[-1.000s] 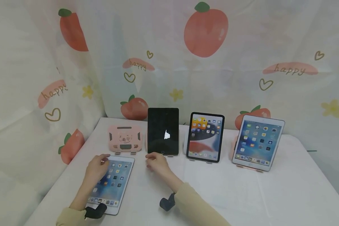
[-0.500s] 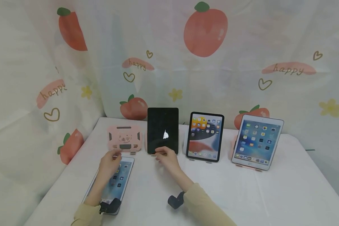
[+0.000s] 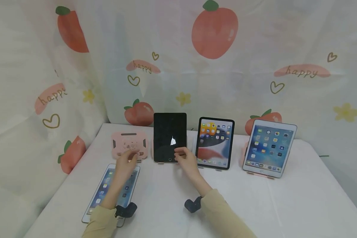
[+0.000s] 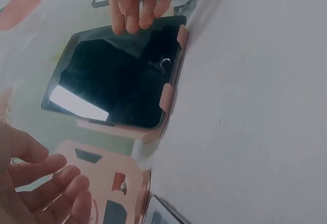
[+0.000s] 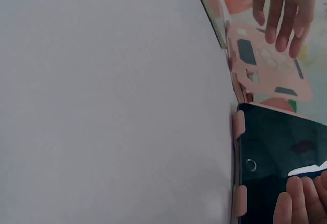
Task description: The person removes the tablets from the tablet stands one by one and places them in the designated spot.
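My left hand (image 3: 125, 165) hovers before the pink tablet stand (image 3: 128, 137), above the far end of a white tablet (image 3: 102, 191) lying screen up. Its fingers (image 4: 48, 183) are loosely bent and hold nothing. Close to the lower right corner of the black tablet (image 3: 169, 132) is my right hand (image 3: 188, 162); its fingers (image 5: 299, 201) also hold nothing. Whether they touch the screen I cannot tell. The black tablet leans upright on a pink stand, whose two lower hooks (image 4: 166, 97) grip its bottom edge. Its screen is dark apart from a bright reflection.
A black-framed tablet (image 3: 215, 142) with a lit screen stands right of the black one. Farther right, another white tablet (image 3: 270, 148) leans on a pink stand. A white cloth covers the table (image 3: 241, 205); a fruit-patterned curtain (image 3: 172, 33) hangs behind.
Both hands have moved right and slightly away from me. The left went from the lying tablet's left edge to the pink stand; the right passed across the black tablet's lower edge. The tablets stayed put.
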Demonstrator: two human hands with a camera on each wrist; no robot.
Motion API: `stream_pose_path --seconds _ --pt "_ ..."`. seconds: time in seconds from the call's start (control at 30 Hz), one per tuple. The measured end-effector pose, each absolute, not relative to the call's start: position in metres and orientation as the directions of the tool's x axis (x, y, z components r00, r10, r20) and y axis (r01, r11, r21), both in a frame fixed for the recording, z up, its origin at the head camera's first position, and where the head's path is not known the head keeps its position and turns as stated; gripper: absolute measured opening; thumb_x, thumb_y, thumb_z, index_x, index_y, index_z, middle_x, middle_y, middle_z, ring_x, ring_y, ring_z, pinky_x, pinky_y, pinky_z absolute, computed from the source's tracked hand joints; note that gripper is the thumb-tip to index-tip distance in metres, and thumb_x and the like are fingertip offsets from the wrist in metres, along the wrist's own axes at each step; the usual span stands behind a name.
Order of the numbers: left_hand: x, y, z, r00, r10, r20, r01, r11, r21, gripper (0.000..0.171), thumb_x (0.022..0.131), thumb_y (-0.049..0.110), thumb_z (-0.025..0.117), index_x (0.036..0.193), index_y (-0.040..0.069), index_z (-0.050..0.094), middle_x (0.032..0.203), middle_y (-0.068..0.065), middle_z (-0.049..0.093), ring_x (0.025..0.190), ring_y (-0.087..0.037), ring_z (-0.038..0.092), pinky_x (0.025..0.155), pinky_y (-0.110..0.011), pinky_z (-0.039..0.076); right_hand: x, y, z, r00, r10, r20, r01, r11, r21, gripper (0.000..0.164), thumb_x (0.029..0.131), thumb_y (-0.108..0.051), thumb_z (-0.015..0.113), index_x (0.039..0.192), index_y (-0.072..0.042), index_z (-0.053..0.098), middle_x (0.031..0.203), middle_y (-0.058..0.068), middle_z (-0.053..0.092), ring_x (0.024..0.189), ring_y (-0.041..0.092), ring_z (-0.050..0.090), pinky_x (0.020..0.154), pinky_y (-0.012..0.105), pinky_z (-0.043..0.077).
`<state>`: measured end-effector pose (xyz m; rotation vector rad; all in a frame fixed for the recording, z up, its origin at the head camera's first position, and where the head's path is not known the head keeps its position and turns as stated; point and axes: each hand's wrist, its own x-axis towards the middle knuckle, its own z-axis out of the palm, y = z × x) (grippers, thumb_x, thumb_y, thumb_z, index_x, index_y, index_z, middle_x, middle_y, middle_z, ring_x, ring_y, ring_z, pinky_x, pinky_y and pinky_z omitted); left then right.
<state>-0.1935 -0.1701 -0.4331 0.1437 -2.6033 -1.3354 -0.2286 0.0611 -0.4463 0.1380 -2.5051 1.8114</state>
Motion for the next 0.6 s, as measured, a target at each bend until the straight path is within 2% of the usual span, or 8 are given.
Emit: stream_pose_path --seconds 0.17,0.6 --pt "-0.202 -0.163 -0.432 -0.967 -0.178 0.181 0.05 0.567 0.822 0.028 0.098 0.015 0.051 0.122 0.006 0.062 0.111 -0.016 0.069 0.103 -0.031 0.064 0.083 -0.041 0.054 -0.238 0.073 -0.436 -0.993 0.006 0.118 -0.11 0.316 -0.942 0.019 0.091 -0.003 0.059 0.109 -0.002 0.065 0.1 0.017 0.068 0.083 0.023 0.067 0.076 0.029 0.057" --pt "-0.229 -0.147 -0.433 -0.945 -0.204 0.257 0.119 0.518 0.847 0.025 0.096 0.016 0.054 0.116 0.005 0.065 0.112 -0.016 0.067 0.103 -0.031 0.062 0.088 -0.045 0.05 -0.255 0.091 -0.418 -0.986 0.047 0.159 -0.135 0.33 -0.934 0.023 0.089 0.002 0.057 0.112 0.001 0.064 0.104 0.02 0.067 0.088 0.028 0.066 0.078 0.028 0.056"
